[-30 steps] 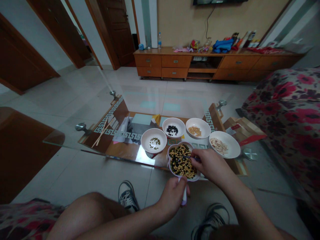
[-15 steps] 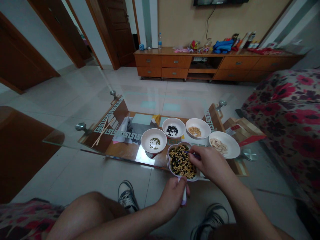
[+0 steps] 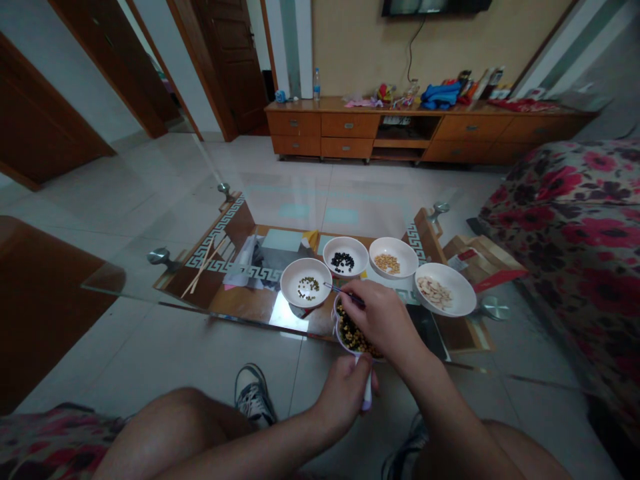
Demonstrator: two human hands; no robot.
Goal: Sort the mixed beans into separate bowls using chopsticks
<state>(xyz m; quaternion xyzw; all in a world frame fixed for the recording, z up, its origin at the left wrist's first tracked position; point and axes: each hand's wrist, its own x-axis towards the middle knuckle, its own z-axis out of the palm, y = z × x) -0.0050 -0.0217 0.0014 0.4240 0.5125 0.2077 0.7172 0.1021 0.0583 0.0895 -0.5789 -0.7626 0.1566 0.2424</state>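
My left hand is wrapped round the white and purple handle of a scalloped dish full of mixed yellow, black and green beans. Pinched in my right hand is a pair of dark tweezers. Their tips reach the right rim of a white bowl with a few green beans in it. My right hand hides the right part of the dish. Behind stand a white bowl of black beans and a white bowl of yellow beans. Farther right, another white bowl contains pale flat pieces.
Everything stands on a glass table with a wooden shelf beneath. Wooden chopsticks lie at its left. A brown paper bag is by the right bowl. A flowered sofa stands at right, a long cabinet at the back.
My right hand has moved left with the tweezers, from over the beans in the dish to the rim of the green-bean bowl. My left hand keeps hold of the handle.
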